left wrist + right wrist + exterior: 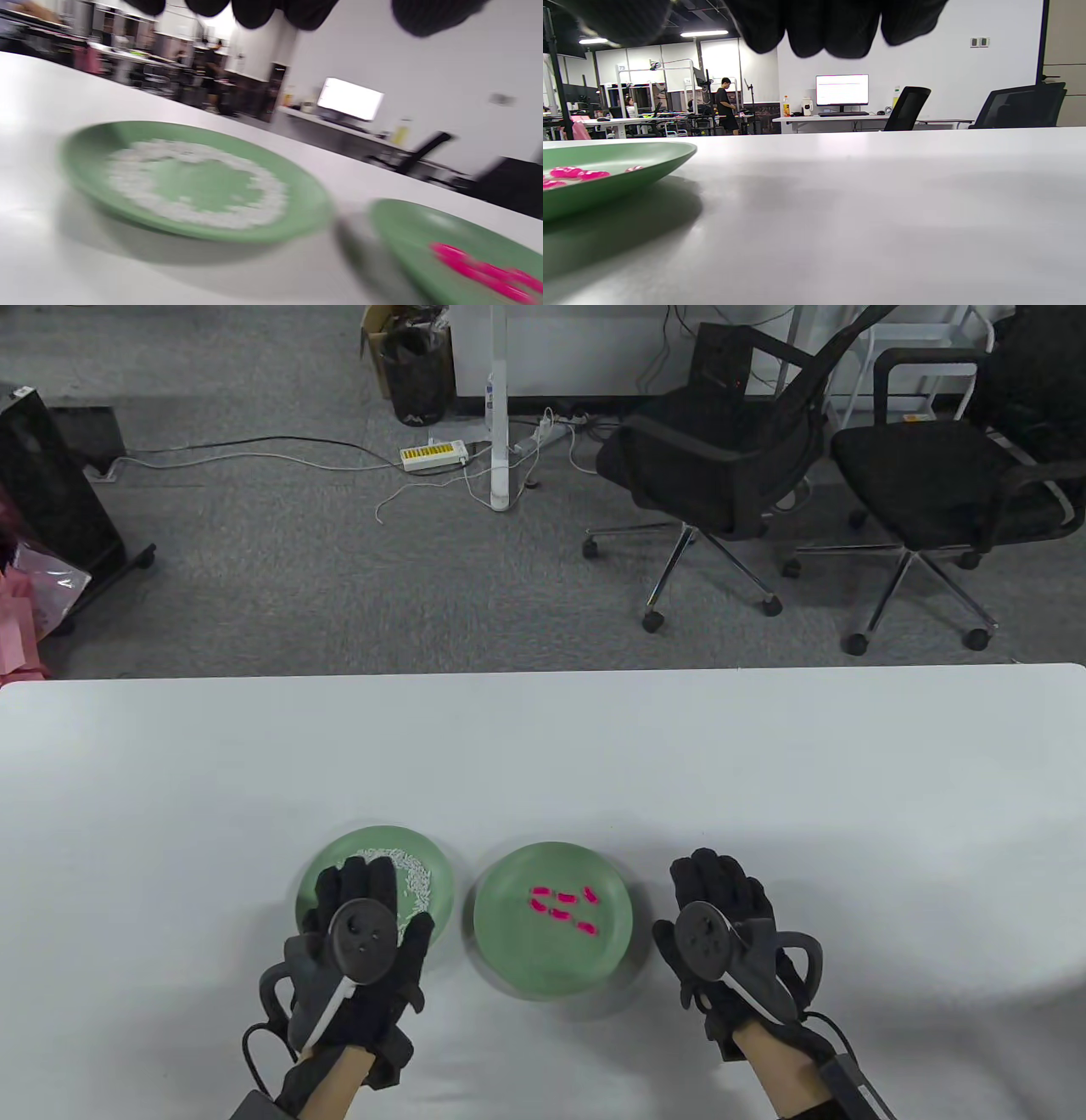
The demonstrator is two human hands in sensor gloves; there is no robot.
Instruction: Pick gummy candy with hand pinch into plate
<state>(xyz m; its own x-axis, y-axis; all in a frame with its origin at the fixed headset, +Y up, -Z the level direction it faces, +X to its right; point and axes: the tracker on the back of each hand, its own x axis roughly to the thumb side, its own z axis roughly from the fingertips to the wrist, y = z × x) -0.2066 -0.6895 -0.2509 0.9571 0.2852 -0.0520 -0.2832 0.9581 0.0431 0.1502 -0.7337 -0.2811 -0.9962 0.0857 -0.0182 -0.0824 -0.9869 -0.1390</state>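
Several pink gummy candies [562, 903] lie in the right green plate [543, 971]. The left green plate [382, 833] holds a ring of small white grains [416, 878]. My left hand [356, 886] hovers over the near part of the left plate with its fingers spread, holding nothing. My right hand [717, 882] lies on the table just right of the right plate, fingers extended and empty. The left wrist view shows the left plate [305, 199], its grains [263, 199] and the pink candies [479, 271]. The right wrist view shows the candies [577, 173] in the plate [636, 176].
The white table [543, 746] stretches far beyond both plates and to the right of my right hand. Two black office chairs [721, 449] stand on the floor past the table's far edge.
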